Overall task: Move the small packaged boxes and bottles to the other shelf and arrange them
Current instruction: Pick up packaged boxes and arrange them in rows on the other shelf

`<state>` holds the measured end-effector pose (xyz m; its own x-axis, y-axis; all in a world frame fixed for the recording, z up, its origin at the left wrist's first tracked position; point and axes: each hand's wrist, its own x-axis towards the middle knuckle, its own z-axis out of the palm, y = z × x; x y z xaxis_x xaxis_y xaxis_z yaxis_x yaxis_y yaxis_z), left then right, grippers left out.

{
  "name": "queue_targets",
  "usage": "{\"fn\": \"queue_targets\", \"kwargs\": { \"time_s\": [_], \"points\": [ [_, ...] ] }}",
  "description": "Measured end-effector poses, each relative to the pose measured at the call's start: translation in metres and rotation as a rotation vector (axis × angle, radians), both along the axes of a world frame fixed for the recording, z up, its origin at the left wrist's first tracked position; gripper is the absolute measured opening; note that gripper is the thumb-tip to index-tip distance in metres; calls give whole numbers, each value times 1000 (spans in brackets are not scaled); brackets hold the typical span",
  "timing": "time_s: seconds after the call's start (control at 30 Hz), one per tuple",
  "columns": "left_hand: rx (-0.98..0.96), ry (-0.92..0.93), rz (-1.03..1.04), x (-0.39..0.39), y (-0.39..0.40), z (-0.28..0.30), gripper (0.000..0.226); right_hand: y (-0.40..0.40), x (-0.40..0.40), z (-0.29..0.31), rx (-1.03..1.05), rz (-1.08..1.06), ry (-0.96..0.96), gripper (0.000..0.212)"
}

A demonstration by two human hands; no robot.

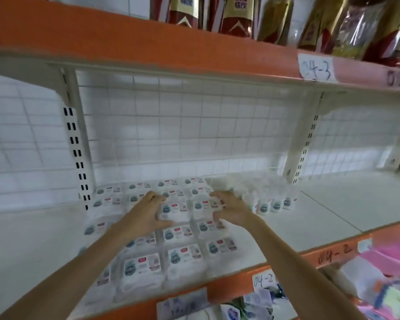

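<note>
Squaring one white pack (174, 210) mid-shelf (333, 204) between left hand (146, 213) and right hand (229, 207), fingers spread and pressing; nudging gently, keeping rows straight.

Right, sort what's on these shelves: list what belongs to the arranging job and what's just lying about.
Job:
white packaged boxes
small bottles
left hand, right hand, both over the boxes

Lying about:
red and gold bags on the shelf above
pink packs on the shelf below
</note>
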<state>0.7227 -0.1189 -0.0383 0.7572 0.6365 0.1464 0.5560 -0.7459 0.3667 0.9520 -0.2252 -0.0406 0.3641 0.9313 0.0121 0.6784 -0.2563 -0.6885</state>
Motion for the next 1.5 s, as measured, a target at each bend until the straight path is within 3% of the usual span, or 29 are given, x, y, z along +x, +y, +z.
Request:
{"fn": "queue_targets", "kwargs": {
  "time_s": [0.2,0.4,0.7,0.87,1.2,1.5],
  "points": [
    [-51,-100,197,6,-12,-9,70,11,22,-13,57,183,102,76],
    [-88,-155,347,15,-30,-11,67,20,30,-23,105,203,352,56],
    [-69,-179,425,20,-43,-12,67,24,34,-24,117,253,332,56],
    [-57,-224,452,18,-44,-14,57,24,31,-25,147,254,293,61],
    [75,-48,426,23,-41,-11,52,26,27,-31,152,174,228,63],
    [74,-53,395,22,-37,-13,54,8,11,-22,130,75,118,61]
  ]
}}
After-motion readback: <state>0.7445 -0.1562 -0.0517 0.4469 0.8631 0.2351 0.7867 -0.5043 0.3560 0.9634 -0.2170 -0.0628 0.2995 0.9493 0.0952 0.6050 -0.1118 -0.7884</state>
